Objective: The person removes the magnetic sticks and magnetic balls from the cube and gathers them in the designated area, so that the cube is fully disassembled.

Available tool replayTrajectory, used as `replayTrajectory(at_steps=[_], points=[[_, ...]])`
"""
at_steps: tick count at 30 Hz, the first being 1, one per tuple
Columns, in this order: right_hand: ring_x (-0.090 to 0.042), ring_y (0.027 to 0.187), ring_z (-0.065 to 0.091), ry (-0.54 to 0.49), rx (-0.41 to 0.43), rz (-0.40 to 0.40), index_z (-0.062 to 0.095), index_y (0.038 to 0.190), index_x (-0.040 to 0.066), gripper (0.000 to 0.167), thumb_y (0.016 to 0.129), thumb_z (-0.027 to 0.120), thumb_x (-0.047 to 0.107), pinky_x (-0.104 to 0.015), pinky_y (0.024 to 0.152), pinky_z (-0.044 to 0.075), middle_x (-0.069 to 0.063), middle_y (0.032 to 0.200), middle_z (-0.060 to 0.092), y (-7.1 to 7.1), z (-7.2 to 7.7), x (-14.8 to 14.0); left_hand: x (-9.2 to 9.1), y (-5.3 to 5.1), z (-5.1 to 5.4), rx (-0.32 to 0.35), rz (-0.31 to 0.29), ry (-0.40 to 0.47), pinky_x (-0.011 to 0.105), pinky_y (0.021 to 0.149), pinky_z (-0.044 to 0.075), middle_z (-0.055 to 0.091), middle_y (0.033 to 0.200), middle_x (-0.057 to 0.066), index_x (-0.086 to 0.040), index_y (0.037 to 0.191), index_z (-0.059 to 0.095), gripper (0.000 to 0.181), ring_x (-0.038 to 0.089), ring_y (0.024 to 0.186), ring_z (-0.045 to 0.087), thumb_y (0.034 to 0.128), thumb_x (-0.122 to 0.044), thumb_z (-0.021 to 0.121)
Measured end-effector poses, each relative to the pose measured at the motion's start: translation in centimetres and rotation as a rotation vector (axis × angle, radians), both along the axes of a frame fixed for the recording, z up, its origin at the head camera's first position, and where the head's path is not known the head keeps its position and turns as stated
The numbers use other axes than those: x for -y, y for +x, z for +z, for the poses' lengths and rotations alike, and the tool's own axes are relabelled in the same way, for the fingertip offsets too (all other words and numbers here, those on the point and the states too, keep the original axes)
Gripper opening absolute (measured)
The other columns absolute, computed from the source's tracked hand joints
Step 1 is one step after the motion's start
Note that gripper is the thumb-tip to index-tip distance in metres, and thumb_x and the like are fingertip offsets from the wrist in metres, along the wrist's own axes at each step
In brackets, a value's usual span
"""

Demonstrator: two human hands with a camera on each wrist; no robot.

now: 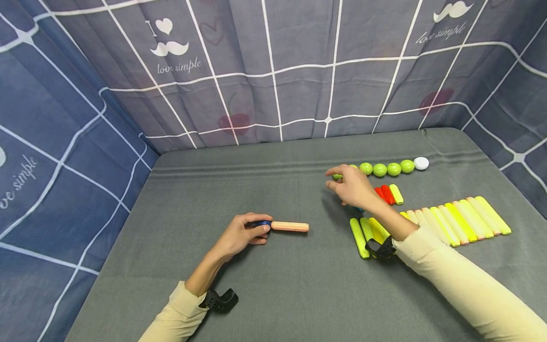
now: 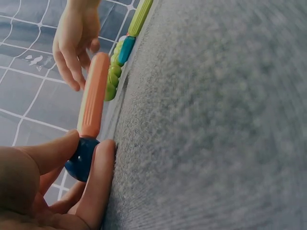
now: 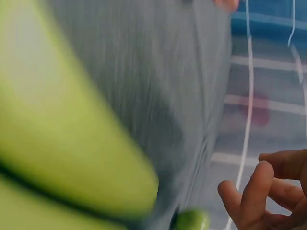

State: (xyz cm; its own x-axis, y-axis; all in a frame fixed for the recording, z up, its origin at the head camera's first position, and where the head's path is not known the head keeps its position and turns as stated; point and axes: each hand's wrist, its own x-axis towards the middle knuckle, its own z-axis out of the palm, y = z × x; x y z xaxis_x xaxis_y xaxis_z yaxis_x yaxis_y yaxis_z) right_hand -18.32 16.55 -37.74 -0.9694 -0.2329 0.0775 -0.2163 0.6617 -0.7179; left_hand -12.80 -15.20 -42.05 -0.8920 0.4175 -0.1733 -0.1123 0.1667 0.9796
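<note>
My left hand pinches a dark blue ball between thumb and fingers, low over the grey cloth. A ribbed orange stick with a paler side extends from that ball, pointing right. My right hand is raised beside the near end of a row of green balls, fingers loosely bent, with nothing seen between them. Under and beside it lie short red sticks, and a short blue stick is partly hidden by the hand in the head view.
Long yellow-green sticks lie side by side below the right forearm, some hidden by it. A white ball ends the green row. One short yellow stick lies by the red ones. Patterned curtains enclose the grey tabletop.
</note>
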Motion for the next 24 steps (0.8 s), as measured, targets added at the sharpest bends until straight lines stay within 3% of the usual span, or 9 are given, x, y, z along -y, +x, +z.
replayTrajectory(at_steps=[6,11,15,18,24], points=[[-0.023,0.042,0.056,-0.200,0.149,0.180,0.064,0.124,-0.001,0.033,0.097,0.063,0.018,-0.038,0.046,0.052,-0.016,0.112,0.067,3.6,-0.3,2.7,0.1,-0.1,0.0,0.048,0.011,0.052,0.035,0.079,0.057,0.058,0.111,0.018,0.009,0.128,0.060,0.036,0.022,0.089,0.067,0.0936,0.000,0.066],[-0.022,0.046,0.057,-0.262,0.217,0.303,0.064,0.123,-0.002,0.033,0.098,0.062,0.019,-0.039,0.047,0.053,-0.013,0.113,0.067,5.8,-1.2,4.4,-0.1,-0.1,0.0,0.034,0.010,0.036,0.034,0.079,0.057,0.058,0.111,0.019,0.009,0.128,0.060,0.037,0.022,0.090,0.067,0.0934,-0.002,0.067],[-0.020,0.042,0.054,-0.239,0.232,0.329,0.066,0.121,-0.001,0.028,0.096,0.065,0.012,-0.036,0.043,0.051,-0.012,0.104,0.070,6.5,-2.0,5.3,0.0,0.1,-0.1,0.023,0.012,0.028,0.034,0.079,0.057,0.057,0.113,0.020,0.010,0.127,0.060,0.036,0.022,0.089,0.067,0.0933,-0.001,0.067],[-0.016,0.050,0.057,-0.194,0.200,0.338,0.067,0.118,0.000,0.026,0.093,0.067,0.007,-0.033,0.043,0.049,-0.009,0.100,0.070,6.5,-2.5,5.7,0.0,0.2,-0.2,0.025,0.017,0.029,0.033,0.079,0.057,0.055,0.114,0.021,0.010,0.127,0.060,0.035,0.022,0.089,0.067,0.0932,0.000,0.066],[-0.010,0.077,0.062,-0.084,0.101,0.380,0.068,0.118,0.002,0.028,0.090,0.069,0.002,-0.028,0.068,0.051,-0.003,0.097,0.070,6.2,-2.7,6.0,-0.1,0.2,-0.2,0.027,0.026,0.029,0.032,0.079,0.057,0.054,0.117,0.023,0.010,0.127,0.060,0.035,0.021,0.089,0.067,0.0934,0.001,0.066]])
